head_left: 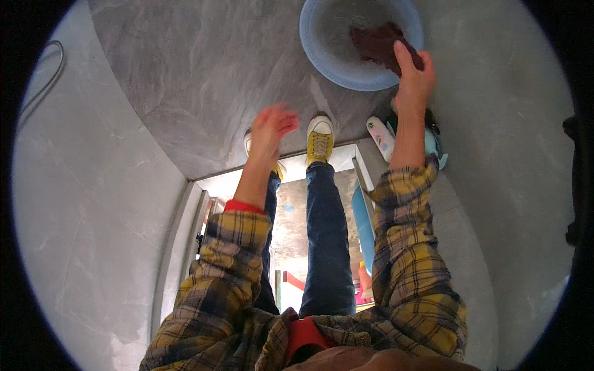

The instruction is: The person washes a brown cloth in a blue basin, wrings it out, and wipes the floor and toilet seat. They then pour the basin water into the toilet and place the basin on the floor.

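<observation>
A dark maroon cloth is gripped in my right hand, with the thumb laid along it. It hangs over the right side of a round, pale blue basin on the floor, which seems to hold water. My left hand is raised above my left shoe and touches nothing I can see. Motion smears its fingers, so their pose is unclear.
Grey marbled tiles cover the floor and walls. A white door sill crosses under my legs. White and teal items, one a patterned white slipper-like shape, lie beside my right forearm. A thin hose curves along the left wall.
</observation>
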Demonstrator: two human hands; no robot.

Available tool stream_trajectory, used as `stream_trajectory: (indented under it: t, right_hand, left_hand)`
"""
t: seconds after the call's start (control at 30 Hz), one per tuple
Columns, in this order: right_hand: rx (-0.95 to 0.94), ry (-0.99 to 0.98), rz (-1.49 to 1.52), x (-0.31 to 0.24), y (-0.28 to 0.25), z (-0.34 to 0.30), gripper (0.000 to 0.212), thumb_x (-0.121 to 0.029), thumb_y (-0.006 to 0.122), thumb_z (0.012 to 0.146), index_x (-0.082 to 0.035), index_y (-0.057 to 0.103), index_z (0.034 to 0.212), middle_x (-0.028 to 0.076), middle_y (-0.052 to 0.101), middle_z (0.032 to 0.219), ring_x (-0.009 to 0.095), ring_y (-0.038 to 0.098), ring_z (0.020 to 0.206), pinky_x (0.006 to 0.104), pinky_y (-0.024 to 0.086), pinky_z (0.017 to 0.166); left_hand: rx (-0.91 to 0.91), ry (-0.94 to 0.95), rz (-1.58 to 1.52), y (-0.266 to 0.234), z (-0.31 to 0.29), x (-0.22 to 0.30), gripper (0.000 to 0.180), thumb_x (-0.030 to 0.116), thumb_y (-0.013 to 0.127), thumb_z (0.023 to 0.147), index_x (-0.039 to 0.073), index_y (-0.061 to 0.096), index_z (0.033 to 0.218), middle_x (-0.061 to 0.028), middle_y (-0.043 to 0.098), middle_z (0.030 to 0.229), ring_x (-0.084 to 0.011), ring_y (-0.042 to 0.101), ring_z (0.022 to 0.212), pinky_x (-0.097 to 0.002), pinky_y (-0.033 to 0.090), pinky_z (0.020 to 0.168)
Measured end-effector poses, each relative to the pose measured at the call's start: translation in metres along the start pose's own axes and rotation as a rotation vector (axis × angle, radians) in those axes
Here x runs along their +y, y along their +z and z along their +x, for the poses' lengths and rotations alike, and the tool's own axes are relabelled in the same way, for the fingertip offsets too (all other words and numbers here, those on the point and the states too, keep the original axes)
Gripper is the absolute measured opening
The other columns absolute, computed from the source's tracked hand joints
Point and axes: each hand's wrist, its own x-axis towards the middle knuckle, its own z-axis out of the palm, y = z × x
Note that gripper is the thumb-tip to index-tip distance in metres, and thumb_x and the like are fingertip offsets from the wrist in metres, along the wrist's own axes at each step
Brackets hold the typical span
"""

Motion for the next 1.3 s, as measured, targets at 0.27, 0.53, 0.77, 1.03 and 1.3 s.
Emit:
stream_trajectory:
  t: [0.27,0.53,0.77,1.03,1.3]
  right_hand:
    - [0.077,-0.059,0.432,-0.055,-0.035,-0.052,0.019,-0.004,0.069,0.078,-0.007,0.051,0.082,0.005,0.059,0.085,0.015,0.057,0.077,0.0339,0.050,0.071]
    - [-0.265,-0.232,0.404,-0.054,-0.072,-0.095,0.026,-0.008,0.063,0.065,-0.010,0.048,0.087,0.017,0.058,0.106,0.027,0.058,0.099,0.0436,0.046,0.091]
    - [-0.201,-0.081,0.576,-0.050,-0.113,-0.056,0.042,-0.014,0.059,0.078,-0.004,0.051,0.118,0.017,0.057,0.116,0.033,0.056,0.108,0.0488,0.044,0.096]
    - [-0.227,0.513,0.502,0.052,-0.047,-0.016,0.041,-0.033,0.049,0.095,-0.010,0.047,0.129,0.008,0.054,0.126,0.024,0.053,0.115,0.0391,0.043,0.098]
    - [-0.481,0.419,1.280,-0.027,-0.001,-0.063,0.044,-0.033,0.040,0.099,-0.007,0.040,0.134,0.016,0.052,0.124,0.029,0.053,0.112,0.0419,0.045,0.096]
  left_hand:
    - [-0.379,-0.164,-0.001,0.146,0.059,0.019,0.060,0.047,0.042,0.097,-0.003,0.041,0.131,-0.0236,0.046,0.132,-0.0329,0.056,0.110,-0.0415,0.051,0.090]
    - [-0.514,-0.267,-0.417,0.186,0.098,0.004,0.040,0.040,0.054,0.093,0.003,0.058,0.109,-0.0141,0.065,0.097,-0.0272,0.063,0.090,-0.0449,0.051,0.082]
    - [-0.354,-0.244,-0.200,0.159,0.074,0.012,0.026,0.015,0.048,0.092,-0.003,0.057,0.108,-0.0164,0.065,0.103,-0.0268,0.065,0.091,-0.0414,0.054,0.083]
    - [-0.433,-0.252,-0.376,0.146,0.003,0.033,0.039,0.030,0.048,0.094,0.001,0.054,0.120,-0.0146,0.058,0.123,-0.0269,0.059,0.109,-0.0432,0.045,0.100]
    - [-0.601,-0.423,-0.475,0.137,-0.045,0.056,0.053,0.044,0.050,0.095,0.004,0.047,0.131,-0.0147,0.049,0.134,-0.0262,0.051,0.122,-0.0426,0.041,0.105]
